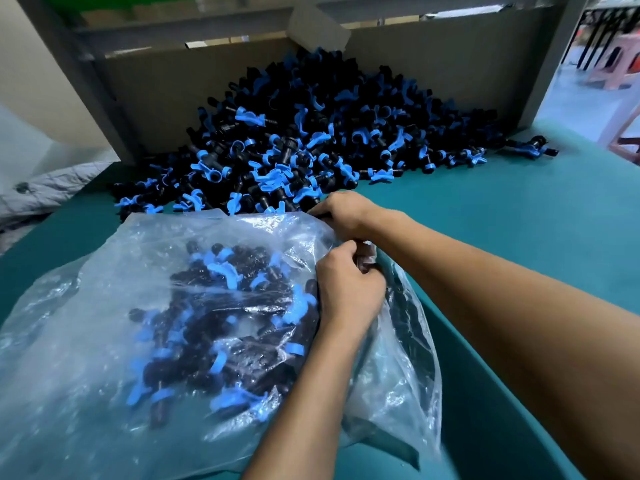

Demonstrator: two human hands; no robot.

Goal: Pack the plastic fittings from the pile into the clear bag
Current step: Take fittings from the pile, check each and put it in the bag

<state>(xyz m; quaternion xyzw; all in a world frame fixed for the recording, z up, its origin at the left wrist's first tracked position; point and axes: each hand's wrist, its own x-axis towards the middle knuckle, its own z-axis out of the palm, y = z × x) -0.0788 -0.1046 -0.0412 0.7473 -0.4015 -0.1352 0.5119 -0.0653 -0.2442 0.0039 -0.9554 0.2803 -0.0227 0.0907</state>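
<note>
We see the clear bag (104, 306) lying on the green desk (519, 209), partly filled with black and blue fittings (221, 317). The left hand (346, 289) pinches the bag's rim with curled fingers, and the right hand (343, 213) grips the same rim just beyond it. The pile (311, 140) rests behind the bag, against a cardboard wall (433, 67).
</note>
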